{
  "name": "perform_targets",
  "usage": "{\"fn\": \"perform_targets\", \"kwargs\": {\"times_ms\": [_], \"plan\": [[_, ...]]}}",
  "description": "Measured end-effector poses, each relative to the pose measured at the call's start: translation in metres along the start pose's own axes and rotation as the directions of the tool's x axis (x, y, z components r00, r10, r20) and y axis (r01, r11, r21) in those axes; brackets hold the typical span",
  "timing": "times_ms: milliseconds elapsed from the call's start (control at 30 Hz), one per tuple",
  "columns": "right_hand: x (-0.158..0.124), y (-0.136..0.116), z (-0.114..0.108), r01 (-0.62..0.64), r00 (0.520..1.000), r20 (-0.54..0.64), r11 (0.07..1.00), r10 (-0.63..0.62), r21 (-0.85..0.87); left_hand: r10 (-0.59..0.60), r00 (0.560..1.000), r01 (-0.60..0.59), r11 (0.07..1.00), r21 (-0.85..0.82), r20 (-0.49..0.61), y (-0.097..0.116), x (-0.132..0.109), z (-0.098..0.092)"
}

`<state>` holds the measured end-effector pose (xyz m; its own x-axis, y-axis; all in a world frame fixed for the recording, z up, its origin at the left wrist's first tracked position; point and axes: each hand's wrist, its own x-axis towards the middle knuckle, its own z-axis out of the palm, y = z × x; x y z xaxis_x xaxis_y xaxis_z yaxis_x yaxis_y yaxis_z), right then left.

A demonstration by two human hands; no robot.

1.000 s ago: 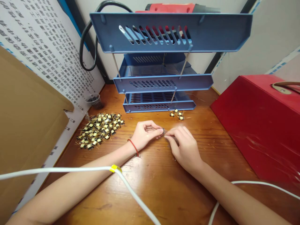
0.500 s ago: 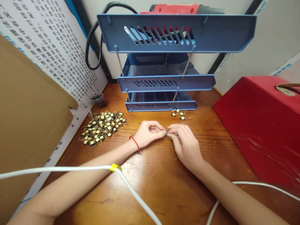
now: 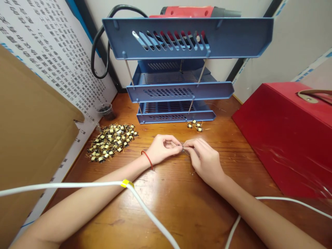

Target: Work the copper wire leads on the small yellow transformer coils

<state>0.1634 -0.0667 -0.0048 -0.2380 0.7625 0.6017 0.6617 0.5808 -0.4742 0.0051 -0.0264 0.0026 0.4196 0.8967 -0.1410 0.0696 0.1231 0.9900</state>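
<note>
My left hand (image 3: pixel 166 149), with a red cord round its wrist, pinches a small dark electronic component (image 3: pixel 183 148) between thumb and fingertips. Most of that piece is hidden by the fingers. From the other side, the closed thumb and fingertips of my right hand (image 3: pixel 206 158) meet it, seemingly at its thin wires or pins; which of these I cannot tell. To the left lies a heap of small yellow-and-black wound coils (image 3: pixel 111 141) with thin copper-coloured wires. Beyond my right hand sits a small group of similar coils (image 3: pixel 195 125).
A blue three-tier tray rack (image 3: pixel 176 117) stands behind the hands, with a red power tool (image 3: pixel 186 11) on top. A clear cup (image 3: pixel 107 111) of dark bits is at back left, a red box (image 3: pixel 280 138) at right. A white cable (image 3: pixel 153 214) crosses in front.
My right fingertips have closed in nearer to the left ones at the component. The whole view has shifted slightly; the heap and the small group look the same.
</note>
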Motion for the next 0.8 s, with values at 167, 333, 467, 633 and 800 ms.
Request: {"fn": "perform_targets", "kwargs": {"times_ms": [167, 333, 467, 633, 800], "plan": [[0.0007, 0.0011, 0.0013, -0.052, 0.998, -0.033, 0.998, 0.053, 0.035, 0.005, 1.000, -0.005, 0.999, -0.036, -0.010, 0.0004, 0.0019, -0.0024], [0.0036, 0.0016, 0.0000, -0.063, 0.996, -0.059, 0.998, 0.064, 0.012, -0.003, 0.999, -0.002, 0.993, -0.118, -0.038, 0.0007, 0.0038, -0.0034], [0.0030, 0.0016, 0.0000, -0.057, 0.997, -0.060, 0.998, 0.057, 0.009, -0.006, 0.999, -0.002, 0.987, -0.158, -0.052, 0.0001, 0.0045, -0.0040], [0.0013, 0.0010, 0.0008, -0.061, 0.997, -0.052, 0.998, 0.062, 0.021, -0.010, 0.998, -0.001, 0.983, -0.185, -0.059, -0.0013, 0.0046, -0.0049], [0.0020, 0.0006, 0.0007, -0.064, 0.996, -0.057, 0.998, 0.065, 0.022, -0.015, 0.998, 0.003, 0.981, -0.192, -0.058, -0.0012, 0.0043, -0.0049]]}}
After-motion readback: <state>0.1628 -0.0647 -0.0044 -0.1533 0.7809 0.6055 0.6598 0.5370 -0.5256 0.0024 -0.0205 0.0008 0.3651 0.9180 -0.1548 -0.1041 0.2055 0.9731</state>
